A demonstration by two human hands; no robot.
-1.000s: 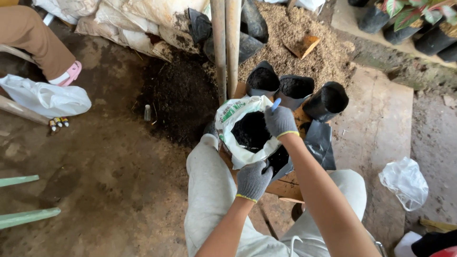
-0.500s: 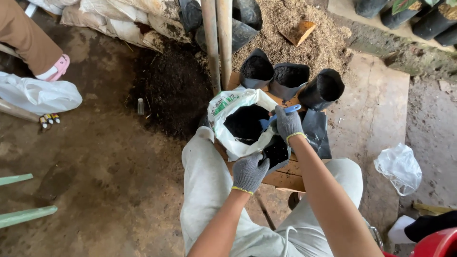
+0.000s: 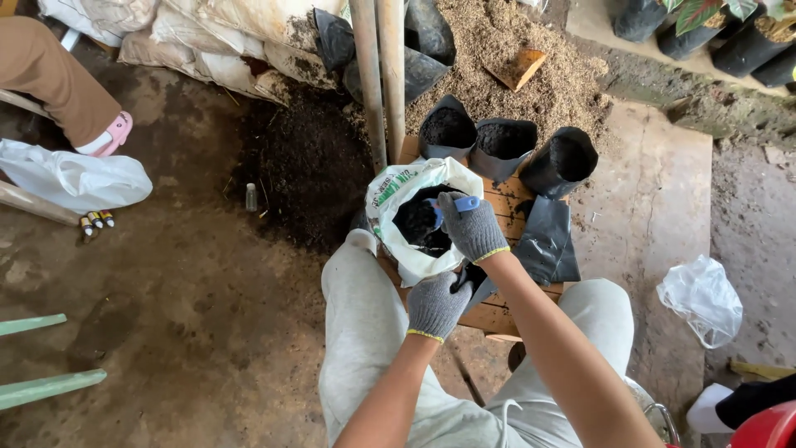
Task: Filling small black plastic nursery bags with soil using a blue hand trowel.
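A white sack (image 3: 396, 192) of dark soil stands open between my knees. My right hand (image 3: 474, 230), in a grey knit glove, is shut on a blue-handled scoop (image 3: 463, 204) that reaches into the sack's mouth. Just below, my gloved left hand (image 3: 437, 304) grips the rim of a black grow bag (image 3: 479, 280) that sits against the sack on a wooden board (image 3: 497, 315). Three filled black grow bags (image 3: 503, 149) stand in a row behind the sack.
A heap of dark soil (image 3: 311, 166) lies left of the sack, a sawdust pile (image 3: 531, 79) behind, two poles (image 3: 380, 75) upright between. Flat black bags (image 3: 547, 241) lie at right, a clear plastic bag (image 3: 703, 299) further right. Another person's leg (image 3: 58, 83) is at top left.
My right hand has swung the blue scoop from the black grow bag's side back to the left, into the white sack's mouth. My left hand keeps its hold on the grow bag.
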